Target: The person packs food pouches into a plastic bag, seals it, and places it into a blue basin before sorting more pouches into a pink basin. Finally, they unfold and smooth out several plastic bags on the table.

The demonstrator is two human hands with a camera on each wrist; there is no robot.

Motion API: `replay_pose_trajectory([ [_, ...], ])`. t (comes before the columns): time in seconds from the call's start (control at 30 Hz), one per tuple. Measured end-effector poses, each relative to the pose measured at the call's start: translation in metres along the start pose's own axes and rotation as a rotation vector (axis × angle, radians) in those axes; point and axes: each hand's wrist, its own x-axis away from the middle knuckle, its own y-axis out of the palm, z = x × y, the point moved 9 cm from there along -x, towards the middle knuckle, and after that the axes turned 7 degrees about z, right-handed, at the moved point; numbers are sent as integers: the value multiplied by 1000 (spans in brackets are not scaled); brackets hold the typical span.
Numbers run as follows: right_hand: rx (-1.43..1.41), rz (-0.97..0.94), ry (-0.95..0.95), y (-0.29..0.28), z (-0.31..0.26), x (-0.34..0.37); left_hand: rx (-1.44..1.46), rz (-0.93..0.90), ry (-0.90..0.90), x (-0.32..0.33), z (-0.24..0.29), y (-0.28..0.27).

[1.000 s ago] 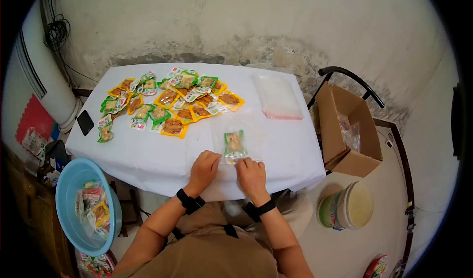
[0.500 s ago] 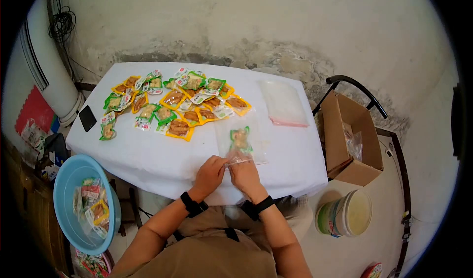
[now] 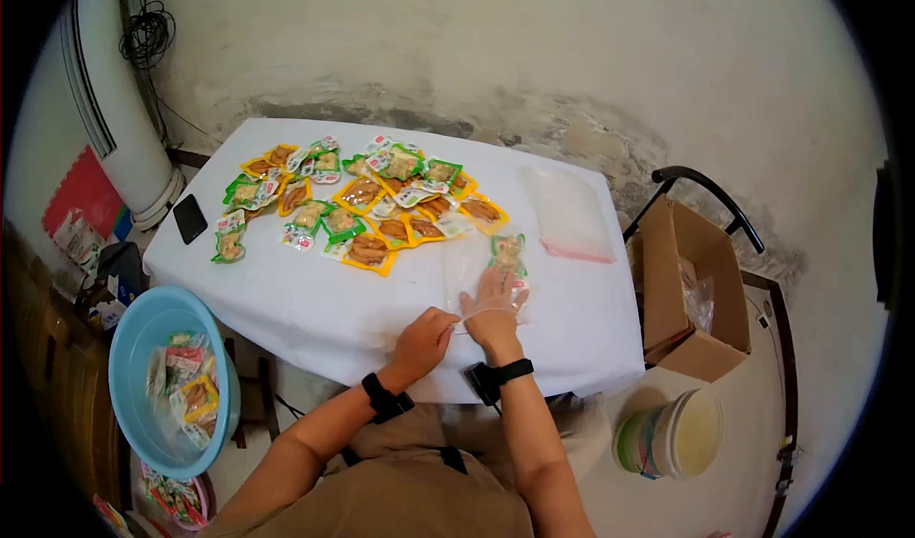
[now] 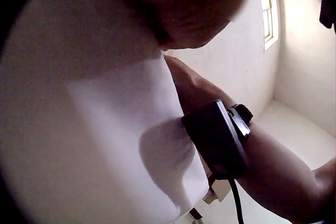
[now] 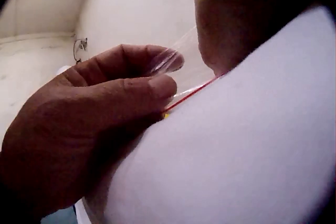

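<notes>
A clear zip bag (image 3: 461, 276) with a red line along its mouth lies on the white-clothed table (image 3: 315, 309). My left hand (image 3: 422, 344) pinches the edge of its mouth between thumb and forefinger; the right wrist view shows the film (image 5: 185, 56) lifted in that grip. Fingers spread, my right hand (image 3: 492, 311) reaches through the mouth into the bag. Its fingertips touch a green-edged snack packet (image 3: 510, 251) at the bag's far end. The left wrist view shows mostly cloth, dark hand and the right wrist's strapped camera (image 4: 215, 140).
Several yellow and green snack packets (image 3: 367, 250) lie heaped at the back left, near a phone (image 3: 190, 219). A stack of clear bags (image 3: 572, 216) lies at the right. A blue basin (image 3: 124, 385), an open carton (image 3: 667, 281) and a bucket (image 3: 691, 433) stand around the table.
My right hand has gone from the bag's mouth to inside it, and the green packet has moved to the far end. My left hand keeps hold of the bag's edge.
</notes>
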Motion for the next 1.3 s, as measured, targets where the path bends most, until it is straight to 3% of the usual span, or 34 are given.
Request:
replay_pose_trajectory([
  [0.17,-27,81,3,-7,0,-4,29,-27,27,-4,5,-5],
  [0.27,-48,124,-94,-26,-4,12,133,-162,-85,-21,-12,-9],
  [0.33,-105,140,-136,-29,0,25,-158,-34,245,-53,-11,-28],
  [0.4,-164,153,-181,-29,0,41,-486,-111,198,-85,-17,-31],
  [0.43,-189,149,-225,-29,-2,47,-487,-109,199,-98,-23,-31],
  [0.5,-212,155,-263,-31,-2,61,-713,-137,390,-113,-36,-13],
  [0.53,-243,204,-292,-36,-5,68,-711,-134,400,-119,-43,-7],
  [0.6,-271,258,-313,-45,-8,77,-772,-240,183,-131,-73,1],
  [0.63,-320,267,-311,-51,-8,82,-626,-323,67,-138,-83,3],
  [0.73,-399,305,-311,-67,-3,92,-872,-377,126,-141,-85,8],
  [0.77,-430,333,-319,-74,-2,95,-872,-378,130,-141,-85,5],
  [0.83,-552,421,-295,-87,3,101,-823,-298,301,-137,-57,-14],
  [0.87,-675,506,-272,-97,8,105,-828,-300,301,-134,-51,-23],
  [0.9,-682,507,-273,-101,7,107,-757,-186,265,-134,-40,-43],
  [0.93,-773,491,-219,-104,11,107,-687,-72,228,-133,-31,-62],
  [0.97,-864,472,-164,-102,15,107,-697,-73,226,-129,-27,-68],
  [1.03,-938,431,-122,-97,14,104,-423,99,-11,-123,-34,-97],
  [1.07,-1000,391,-78,-91,15,102,-429,101,-11,-120,-38,-100],
  [1.13,-1129,299,-10,-79,15,96,-126,196,-178,-113,-55,-113],
  [1.2,-1252,208,68,-71,16,92,-58,152,-177,-101,-41,-111],
  [1.23,-1508,48,183,-60,15,90,16,104,-177,-94,-28,-105],
  [1.27,-1756,-119,307,-52,11,92,-40,85,86,-86,0,-98],
  [1.3,-1754,-109,322,-57,15,92,-88,63,348,-73,29,-88],
])
